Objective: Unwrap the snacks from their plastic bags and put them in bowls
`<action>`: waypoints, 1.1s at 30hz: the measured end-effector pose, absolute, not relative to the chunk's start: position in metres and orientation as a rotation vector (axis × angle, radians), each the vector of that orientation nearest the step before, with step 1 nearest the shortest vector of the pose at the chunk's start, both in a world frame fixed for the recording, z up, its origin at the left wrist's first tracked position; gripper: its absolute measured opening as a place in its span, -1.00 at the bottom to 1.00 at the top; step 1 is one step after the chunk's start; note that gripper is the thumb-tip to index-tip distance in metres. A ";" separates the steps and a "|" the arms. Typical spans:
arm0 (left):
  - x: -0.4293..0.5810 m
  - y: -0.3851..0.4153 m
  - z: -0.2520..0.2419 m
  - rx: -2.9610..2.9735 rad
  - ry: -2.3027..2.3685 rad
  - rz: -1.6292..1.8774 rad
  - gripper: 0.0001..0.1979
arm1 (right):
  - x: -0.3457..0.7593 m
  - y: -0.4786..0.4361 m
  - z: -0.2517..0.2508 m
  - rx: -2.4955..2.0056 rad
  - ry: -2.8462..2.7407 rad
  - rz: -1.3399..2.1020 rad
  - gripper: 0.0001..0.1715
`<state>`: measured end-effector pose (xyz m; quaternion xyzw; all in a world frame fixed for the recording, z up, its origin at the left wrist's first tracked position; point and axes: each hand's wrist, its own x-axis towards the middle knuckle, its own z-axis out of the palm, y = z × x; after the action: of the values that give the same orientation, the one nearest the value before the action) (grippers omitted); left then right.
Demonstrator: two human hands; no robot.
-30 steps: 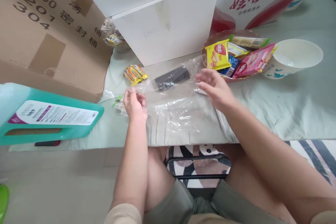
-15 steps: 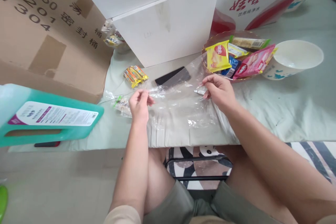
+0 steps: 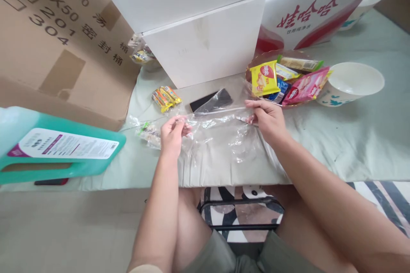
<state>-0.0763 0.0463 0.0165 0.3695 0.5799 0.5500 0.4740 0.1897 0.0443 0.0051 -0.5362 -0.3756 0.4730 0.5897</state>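
Observation:
A clear plastic bag is stretched between my two hands above the cloth. My left hand pinches its left side, while my right hand grips the right side, fingers pressed together. A small whitish piece shows under the right fingers; I cannot make out what it is. Behind the bag lies a black phone, partly seen through the film. Several yellow-orange wrapped snacks rest beyond my left hand. Beside that hand is another clear packet with a green edge.
A bowl of wrapped snacks and a paper cup stand right of the hands. White boxes and a red-white carton rise behind. On the left are a brown carton and a green liquid jug.
The bag's upper edge has come down and now runs nearly straight between my hands. Both hands keep their hold, and the whole view has shifted slightly.

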 end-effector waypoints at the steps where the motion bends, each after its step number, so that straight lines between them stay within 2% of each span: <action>1: -0.076 0.046 0.017 0.900 1.393 1.428 -0.60 | 0.190 0.045 0.005 -1.241 -0.849 1.110 -0.89; 4: -0.077 0.045 0.021 0.895 1.233 1.534 -0.55 | 0.192 0.046 0.005 -1.185 -0.763 1.133 -0.92; 7: -0.078 0.043 0.020 0.934 1.159 1.207 -0.51 | 0.194 0.047 0.004 -1.128 -0.690 1.124 -0.93; 9: -0.076 0.043 0.018 0.970 1.223 1.010 -0.56 | 0.195 0.047 0.004 -1.109 -0.690 1.123 -0.91; 10: -0.075 0.044 0.017 0.988 1.274 1.023 -0.58 | 0.195 0.047 0.004 -1.104 -0.707 1.120 -0.89; 12: -0.073 0.045 0.016 1.007 1.345 1.276 -0.60 | 0.195 0.045 0.005 -1.094 -0.760 1.113 -0.88; 15: -0.073 0.046 0.019 0.965 1.227 1.556 -0.55 | 0.196 0.045 0.006 -1.082 -0.816 1.103 -0.85; 18: -0.075 0.044 0.020 0.948 1.137 1.265 -0.45 | 0.198 0.047 0.007 -1.111 -0.808 1.067 -0.82; 21: -0.076 0.042 0.017 0.975 1.255 1.070 -0.56 | 0.200 0.049 0.008 -1.139 -0.779 1.051 -0.82; 24: -0.078 0.043 0.017 0.981 1.292 1.241 -0.66 | 0.201 0.049 0.007 -1.132 -0.805 1.038 -0.79; 27: -0.082 0.044 0.021 0.944 1.198 1.423 -0.65 | 0.201 0.048 0.005 -1.103 -0.837 1.039 -0.75; 31: -0.086 0.043 0.023 0.923 1.209 1.301 -0.61 | 0.203 0.048 0.005 -1.040 -0.851 1.075 -0.68; 33: -0.086 0.042 0.024 0.923 1.219 1.359 -0.63 | 0.204 0.048 0.006 -1.050 -0.873 1.094 -0.64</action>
<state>-0.0860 0.0417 0.0239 0.3851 0.5088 0.5672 0.5207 0.2039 0.0480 0.0057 -0.4605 -0.3829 0.4797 0.6412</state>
